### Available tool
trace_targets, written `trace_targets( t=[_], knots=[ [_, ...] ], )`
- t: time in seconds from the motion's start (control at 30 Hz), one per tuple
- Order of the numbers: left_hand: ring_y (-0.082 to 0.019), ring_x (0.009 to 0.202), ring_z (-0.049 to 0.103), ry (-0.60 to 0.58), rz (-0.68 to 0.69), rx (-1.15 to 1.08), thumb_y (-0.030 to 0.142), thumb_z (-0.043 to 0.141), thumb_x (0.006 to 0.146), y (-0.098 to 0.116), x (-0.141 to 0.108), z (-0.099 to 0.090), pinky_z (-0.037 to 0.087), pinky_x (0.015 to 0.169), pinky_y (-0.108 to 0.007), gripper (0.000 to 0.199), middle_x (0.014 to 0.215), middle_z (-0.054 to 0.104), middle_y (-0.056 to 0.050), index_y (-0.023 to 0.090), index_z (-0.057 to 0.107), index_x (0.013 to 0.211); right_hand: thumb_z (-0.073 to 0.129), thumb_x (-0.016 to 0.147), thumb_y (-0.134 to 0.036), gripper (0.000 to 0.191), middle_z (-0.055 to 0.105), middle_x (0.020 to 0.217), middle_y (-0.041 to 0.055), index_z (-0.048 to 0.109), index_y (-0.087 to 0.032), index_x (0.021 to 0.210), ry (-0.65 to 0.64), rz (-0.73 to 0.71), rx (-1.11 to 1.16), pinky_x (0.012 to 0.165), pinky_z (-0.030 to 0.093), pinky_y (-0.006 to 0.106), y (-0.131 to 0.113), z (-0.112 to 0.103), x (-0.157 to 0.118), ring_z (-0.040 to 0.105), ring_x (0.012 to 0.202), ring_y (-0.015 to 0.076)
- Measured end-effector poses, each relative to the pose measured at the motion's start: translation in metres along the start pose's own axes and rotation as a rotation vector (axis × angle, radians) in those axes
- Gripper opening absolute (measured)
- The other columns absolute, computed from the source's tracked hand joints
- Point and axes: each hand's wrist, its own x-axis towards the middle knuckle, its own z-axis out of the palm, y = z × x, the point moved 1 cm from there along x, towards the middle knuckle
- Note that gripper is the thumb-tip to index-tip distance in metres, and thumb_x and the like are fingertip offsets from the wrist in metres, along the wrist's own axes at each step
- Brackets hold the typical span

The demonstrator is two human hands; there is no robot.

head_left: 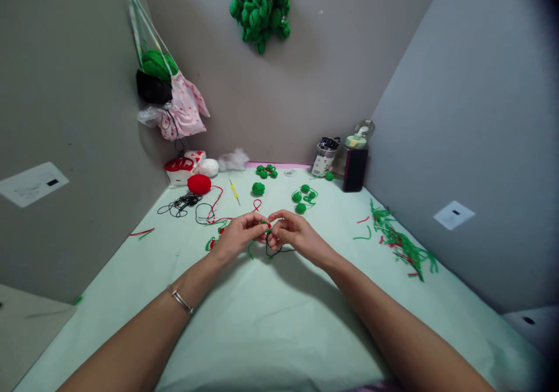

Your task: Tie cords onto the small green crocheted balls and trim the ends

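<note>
Between my two hands is a small red and green crochet piece [268, 228], mostly covered by my fingers. My left hand [241, 235] pinches it from the left, and my right hand [297, 233] closes on it from the right. A dark thread [279, 251] and a green yarn tail hang below it over the table. Beside my left hand lie more red and green crochet pieces [211, 243], partly hidden by that hand. Past my fingertips, a loop of red yarn [257, 205] rests on the cloth.
A yellow-handled crochet hook [234, 190], a red yarn ball [199, 184] and tangled black yarn [180, 205] lie at the left. Green balls [300, 208] sit beyond my hands. Yarn scraps [404, 243] are heaped at right. A tin [324, 162] and a dark phone [355, 170] stand behind.
</note>
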Motion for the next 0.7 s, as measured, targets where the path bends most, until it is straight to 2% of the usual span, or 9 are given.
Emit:
trace_targets(
  t=[0.07,0.17,0.27,0.33,0.4,0.47,0.57,0.7],
  knots=[
    [-0.013,0.067,0.059,-0.002,-0.023,-0.02,0.039,0.073,0.076,-0.0017,0.0007,0.0004,0.046,0.072,-0.029,0.029,0.076,0.066,-0.002,0.014,0.066,0.088,0.062,0.084,-0.035,0.027,0.067,0.074,0.0016,0.055,-0.018,0.104,-0.008,0.007,-0.009,0.069,0.054,0.033,-0.0024,0.0004,-0.0015,0.066,0.069,0.0167],
    [-0.013,0.067,0.06,-0.01,-0.047,0.009,0.038,0.075,0.075,-0.0038,0.0003,0.0003,0.046,0.072,-0.029,0.029,0.078,0.068,-0.003,0.014,0.068,0.088,0.059,0.087,-0.038,0.021,0.067,0.074,0.0028,0.06,-0.018,0.095,0.051,-0.048,-0.24,0.066,0.051,0.031,-0.0026,-0.0027,-0.0013,0.065,0.067,0.0167],
    [-0.013,0.065,0.061,-0.041,-0.058,0.062,0.037,0.076,0.073,-0.0063,-0.0005,0.0007,0.046,0.071,-0.029,0.028,0.07,0.066,-0.002,0.014,0.07,0.087,0.06,0.084,-0.03,0.014,0.066,0.076,0.0028,0.065,-0.018,0.079,0.184,-0.188,-0.538,0.066,0.046,0.028,-0.0015,-0.0048,-0.0004,0.061,0.071,0.0158],
    [-0.014,0.063,0.061,-0.056,-0.075,0.083,0.037,0.076,0.073,-0.0071,-0.0009,0.0012,0.045,0.069,-0.029,0.028,0.065,0.066,-0.001,0.014,0.07,0.085,0.061,0.08,-0.024,0.011,0.066,0.079,0.003,0.067,-0.018,0.074,0.231,-0.245,-0.601,0.066,0.044,0.028,-0.0012,-0.004,0.0002,0.059,0.074,0.0155],
    [-0.014,0.062,0.061,-0.113,-0.117,0.094,0.038,0.076,0.073,-0.0066,-0.0014,0.0022,0.045,0.067,-0.029,0.027,0.065,0.067,-0.002,0.013,0.069,0.081,0.062,0.076,-0.022,0.009,0.065,0.076,0.0022,0.066,-0.017,0.07,0.238,-0.23,-0.532,0.065,0.042,0.027,-0.0013,-0.0028,0.0016,0.056,0.071,0.0145],
    [-0.014,0.061,0.06,-0.179,-0.157,0.085,0.038,0.076,0.074,-0.0044,-0.002,0.0031,0.045,0.065,-0.028,0.026,0.064,0.066,-0.003,0.014,0.069,0.08,0.063,0.072,-0.023,0.008,0.062,0.069,0.0005,0.065,-0.017,0.067,0.286,-0.154,-0.369,0.06,0.039,0.026,-0.0016,-0.0028,0.0034,0.051,0.064,0.0124],
    [-0.012,0.061,0.059,-0.19,-0.173,0.004,0.035,0.076,0.075,0.0004,-0.0034,0.0037,0.047,0.066,-0.028,0.023,0.066,0.063,-0.001,0.015,0.068,0.083,0.065,0.07,-0.028,0.012,0.055,0.062,-0.0023,0.066,-0.016,0.068,0.381,-0.037,-0.111,0.052,0.031,0.024,-0.0027,-0.0038,0.0052,0.041,0.055,0.0092],
    [-0.012,0.068,0.06,-0.181,-0.163,-0.138,0.034,0.076,0.076,0.0026,-0.0061,0.0055,0.051,0.069,-0.028,0.023,0.075,0.06,0.0,0.016,0.064,0.085,0.066,0.071,-0.03,0.013,0.049,0.059,-0.0045,0.066,-0.017,0.071,0.315,-0.022,-0.02,0.049,0.025,0.023,-0.007,-0.0039,0.0047,0.036,0.052,0.0079]
  ],
)
